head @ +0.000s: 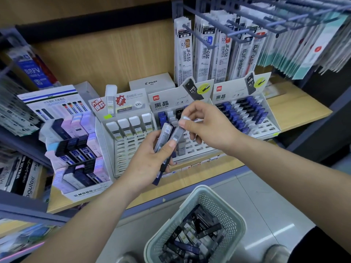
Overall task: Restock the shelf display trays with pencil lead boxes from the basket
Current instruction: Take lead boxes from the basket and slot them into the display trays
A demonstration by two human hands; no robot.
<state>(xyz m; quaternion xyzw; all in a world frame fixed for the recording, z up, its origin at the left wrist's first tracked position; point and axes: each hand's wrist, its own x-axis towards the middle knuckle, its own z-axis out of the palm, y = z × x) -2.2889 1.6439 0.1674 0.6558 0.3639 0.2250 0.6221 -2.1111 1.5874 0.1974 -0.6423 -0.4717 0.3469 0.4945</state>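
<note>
Plainly, the left hand curls round a bundle of pencil lead boxes above the front edge of the shelf; the right hand pinches the top of one grey box between thumb and forefinger, before the middle display tray; the basket, holding more boxes, sits below; hanging refill packs crowd the back.

I see a wooden shelf carrying four cardboard display trays side by side: a Mono tray at the left, a white-capped lead tray, a middle Deli tray and a right Deli tray. A grey Pilot box sits behind them.
</note>
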